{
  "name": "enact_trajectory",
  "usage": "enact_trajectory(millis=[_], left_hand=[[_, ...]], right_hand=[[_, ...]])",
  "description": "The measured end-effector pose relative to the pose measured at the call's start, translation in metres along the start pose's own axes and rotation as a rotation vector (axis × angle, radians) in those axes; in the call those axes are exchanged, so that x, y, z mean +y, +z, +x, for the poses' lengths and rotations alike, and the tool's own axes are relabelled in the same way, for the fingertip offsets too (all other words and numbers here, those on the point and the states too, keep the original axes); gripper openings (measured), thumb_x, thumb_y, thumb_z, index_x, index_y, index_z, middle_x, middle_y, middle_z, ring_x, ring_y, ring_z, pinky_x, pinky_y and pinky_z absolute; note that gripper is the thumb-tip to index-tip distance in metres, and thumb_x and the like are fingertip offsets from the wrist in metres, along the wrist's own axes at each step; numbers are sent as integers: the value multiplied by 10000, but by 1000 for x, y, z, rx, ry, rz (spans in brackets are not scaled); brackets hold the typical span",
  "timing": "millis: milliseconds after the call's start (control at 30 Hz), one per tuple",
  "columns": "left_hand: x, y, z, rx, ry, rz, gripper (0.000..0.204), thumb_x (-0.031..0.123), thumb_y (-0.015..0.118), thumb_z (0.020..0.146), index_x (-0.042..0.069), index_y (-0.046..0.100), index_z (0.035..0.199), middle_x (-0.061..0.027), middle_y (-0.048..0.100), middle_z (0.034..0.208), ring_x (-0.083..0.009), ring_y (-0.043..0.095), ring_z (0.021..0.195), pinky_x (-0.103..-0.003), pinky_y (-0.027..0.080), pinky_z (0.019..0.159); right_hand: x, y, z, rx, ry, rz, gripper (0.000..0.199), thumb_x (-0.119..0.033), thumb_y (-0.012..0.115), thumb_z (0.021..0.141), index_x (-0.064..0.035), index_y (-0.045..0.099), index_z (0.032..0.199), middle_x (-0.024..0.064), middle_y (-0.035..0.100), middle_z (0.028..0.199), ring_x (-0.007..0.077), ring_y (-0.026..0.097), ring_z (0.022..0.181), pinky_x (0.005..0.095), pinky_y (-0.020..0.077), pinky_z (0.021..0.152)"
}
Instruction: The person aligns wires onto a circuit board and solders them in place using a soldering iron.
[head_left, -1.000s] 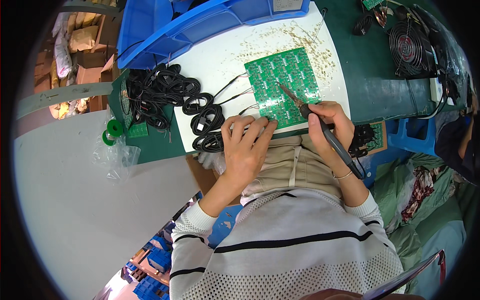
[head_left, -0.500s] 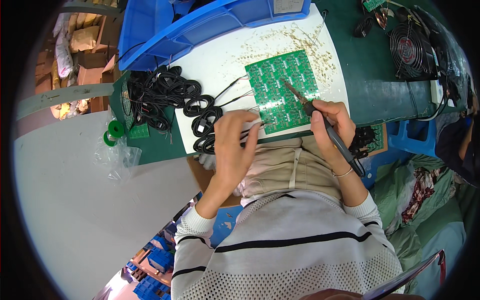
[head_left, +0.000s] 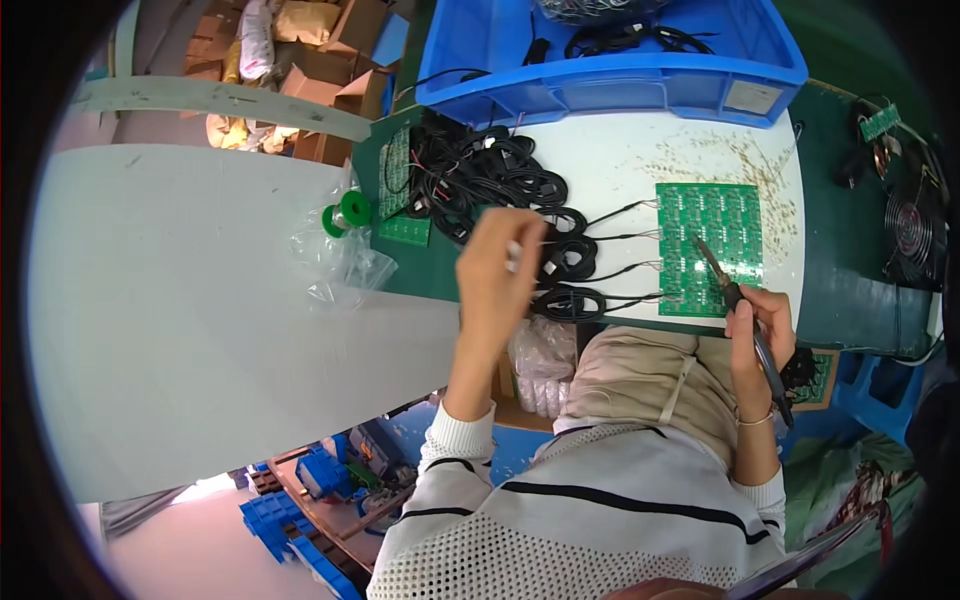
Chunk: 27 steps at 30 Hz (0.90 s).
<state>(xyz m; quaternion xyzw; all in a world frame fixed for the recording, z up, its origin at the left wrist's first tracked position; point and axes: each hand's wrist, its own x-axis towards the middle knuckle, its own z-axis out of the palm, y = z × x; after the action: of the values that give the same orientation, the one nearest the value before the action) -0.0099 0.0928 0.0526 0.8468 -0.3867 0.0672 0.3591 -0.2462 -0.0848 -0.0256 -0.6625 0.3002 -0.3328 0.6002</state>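
Green circuit board (head_left: 710, 247), soldering iron (head_left: 735, 295), black cables (head_left: 560, 255)

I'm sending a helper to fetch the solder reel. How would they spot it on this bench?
Start at the big blue bin at the bench's far edge, then go to the tangle of black cables in front of it. Just left of that tangle lies the solder reel: the only small round spool with bright green flanges.
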Motion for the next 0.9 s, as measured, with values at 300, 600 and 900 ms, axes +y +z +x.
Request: enact_trajectory(millis=[300,600,900], left_hand=[[-70,-36,-31,106,-382,202,111,97,680,923,-7,689,962,-129,678,835,-238,630,727,-342,495,699],[-64,-22,-45,20,-296,620,154,194,710,908,54,648,928,-87,646,901,-321,597,898,-428,456,752],[-47,-57,6,339,-166,388,60,55,672,941,21,710,970,-112,674,937,-236,657,845,-334,508,734]], right_hand=[[9,-1,-1,0,-157,52,189,-111,596,998,23,550,1123,89,566,874,84,511,653,216,442,591],[7,8,0,-13,-151,26,162,-96,573,1012,26,549,1116,76,563,832,80,503,651,220,441,588],[6,7,0,12,-56,81,133,-79,579,1003,23,558,1087,68,584,837,74,518,648,217,432,579]])
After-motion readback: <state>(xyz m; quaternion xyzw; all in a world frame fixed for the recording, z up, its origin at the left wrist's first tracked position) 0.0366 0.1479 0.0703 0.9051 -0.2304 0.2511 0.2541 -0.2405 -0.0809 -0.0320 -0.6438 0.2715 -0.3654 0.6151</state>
